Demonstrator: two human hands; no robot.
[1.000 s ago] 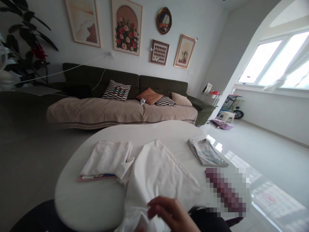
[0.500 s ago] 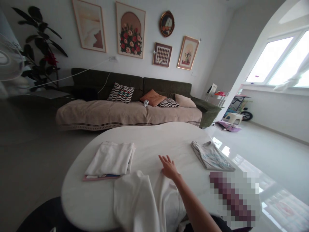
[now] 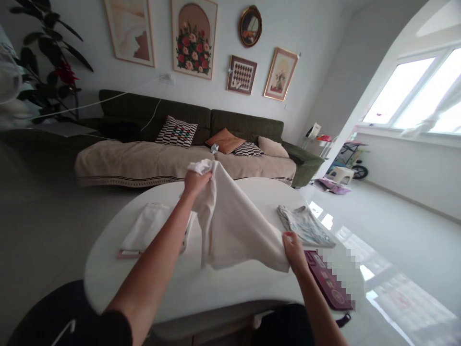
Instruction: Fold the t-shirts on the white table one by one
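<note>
A white cloth garment (image 3: 241,221) is stretched out above the table between both my hands; its exact kind cannot be told. My left hand (image 3: 197,181) is closed around a bunched upper part of it, raised toward the sofa side. Lower and to the right, my right hand (image 3: 293,247) pinches its near right corner. The garment's lower edge hangs just over the tabletop. Partly behind my left forearm lies a stack of folded white clothes (image 3: 144,230). Beyond my right hand rests a folded grey shirt (image 3: 306,226) with a pale blue print.
The oval white table (image 3: 118,293) stands in front of me. A maroon flat item (image 3: 329,283), partly pixelated, lies at its right edge. Behind the table is a green sofa (image 3: 248,125) with a beige cover and cushions. A dark round seat (image 3: 46,312) is at lower left.
The white garment has been lifted off the near side of the table and spread. My left hand has come into view gripping it; my right hand, earlier stretched out, now pinches its corner.
</note>
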